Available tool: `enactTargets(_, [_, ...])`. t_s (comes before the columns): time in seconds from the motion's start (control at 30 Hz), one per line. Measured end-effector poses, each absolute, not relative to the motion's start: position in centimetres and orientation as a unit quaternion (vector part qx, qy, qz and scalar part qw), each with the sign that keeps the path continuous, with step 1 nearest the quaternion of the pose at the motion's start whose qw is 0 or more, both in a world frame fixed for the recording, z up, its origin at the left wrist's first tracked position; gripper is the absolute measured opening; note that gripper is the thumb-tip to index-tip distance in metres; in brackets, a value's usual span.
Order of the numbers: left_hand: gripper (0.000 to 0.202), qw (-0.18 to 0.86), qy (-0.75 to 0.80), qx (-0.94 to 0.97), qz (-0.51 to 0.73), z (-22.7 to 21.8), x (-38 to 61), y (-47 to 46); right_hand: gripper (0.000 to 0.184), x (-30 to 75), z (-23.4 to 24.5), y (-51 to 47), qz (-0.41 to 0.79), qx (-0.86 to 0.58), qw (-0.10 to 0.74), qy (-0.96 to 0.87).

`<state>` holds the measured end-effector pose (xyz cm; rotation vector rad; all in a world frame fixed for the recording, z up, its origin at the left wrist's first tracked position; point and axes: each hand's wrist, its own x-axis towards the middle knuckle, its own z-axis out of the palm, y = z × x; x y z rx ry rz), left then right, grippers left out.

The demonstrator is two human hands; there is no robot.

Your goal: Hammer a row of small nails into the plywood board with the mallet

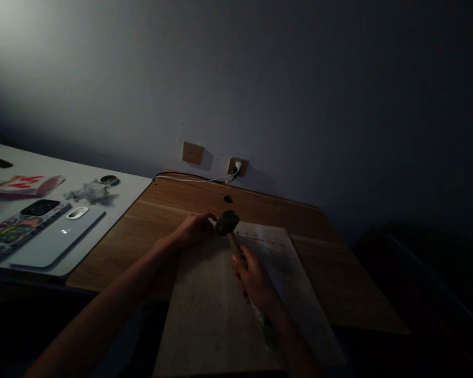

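Observation:
My right hand [256, 281] is wrapped round the wooden handle of a hammer [227, 223], whose dark head hovers at the far edge of a pale wooden board [205, 310]. A row of small nails or dots [260, 237] runs along that far edge. My left hand [195, 228] rests on the board's far left corner, fingers pinched together just beside the hammer head; what they hold is too small and dark to make out. The board lies on a brown wooden table [157, 220] and juts toward me past its front edge.
A white desk [130, 186] adjoins on the left with a patterned phone [19, 228], a grey tablet [55, 239], a red-and-white packet [23, 185] and small clutter. A wall socket [237, 166] with a white cable sits behind the table. The right side is dark.

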<state>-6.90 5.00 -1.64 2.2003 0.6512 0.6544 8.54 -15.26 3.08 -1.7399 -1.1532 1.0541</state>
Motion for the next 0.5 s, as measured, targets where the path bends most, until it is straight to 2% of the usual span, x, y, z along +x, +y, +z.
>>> enactTargets(0.5, [0.046,0.349,0.227,0.862,0.289,-2.6,-6.9,5.5,0.046,8.2,2.5,-14.3,0.355,-0.717,0.349,-0.489])
